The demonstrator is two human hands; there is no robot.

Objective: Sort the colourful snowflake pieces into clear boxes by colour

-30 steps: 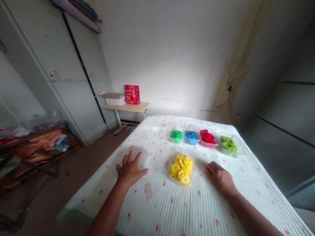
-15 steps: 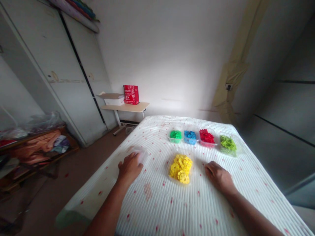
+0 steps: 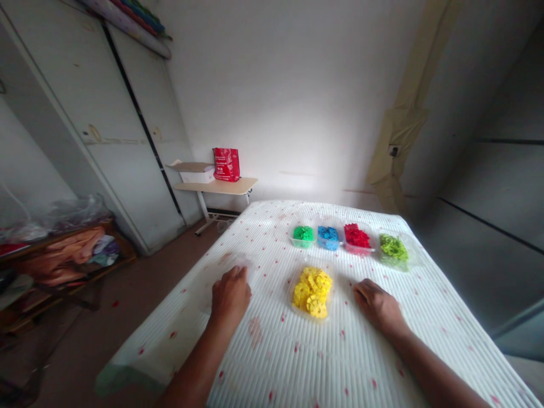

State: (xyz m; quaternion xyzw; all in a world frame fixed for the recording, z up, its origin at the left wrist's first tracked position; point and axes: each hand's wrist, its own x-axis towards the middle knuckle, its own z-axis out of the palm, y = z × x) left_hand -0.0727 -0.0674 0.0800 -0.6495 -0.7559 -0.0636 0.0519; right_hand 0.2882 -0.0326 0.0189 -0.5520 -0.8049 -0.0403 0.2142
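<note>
My left hand (image 3: 232, 292) is over a clear plastic container (image 3: 232, 260) on the left of the table. Its fingers are curled down and their tips are hidden, so whatever they hold does not show. In the middle, between my hands, is a clear tub (image 3: 292, 300) heaped with yellow flower-shaped plastic pieces (image 3: 313, 289). To the right of that tub, my right hand (image 3: 378, 306) rests on the tablecloth with its fingers folded in, and nothing shows in it.
Across the far part of the table (image 3: 272, 368) stand clear tubs of green pieces (image 3: 303, 233), blue pieces (image 3: 328, 236), red pieces (image 3: 357, 236) and lime-green pieces (image 3: 393, 247). Behind, a side table (image 3: 233, 186) bears a red bag (image 3: 226, 164) and a box (image 3: 198, 173).
My left hand has turned and shifted slightly right and toward me, its fingers now curled closer together. My right hand and the tubs of pieces have stayed in place.
</note>
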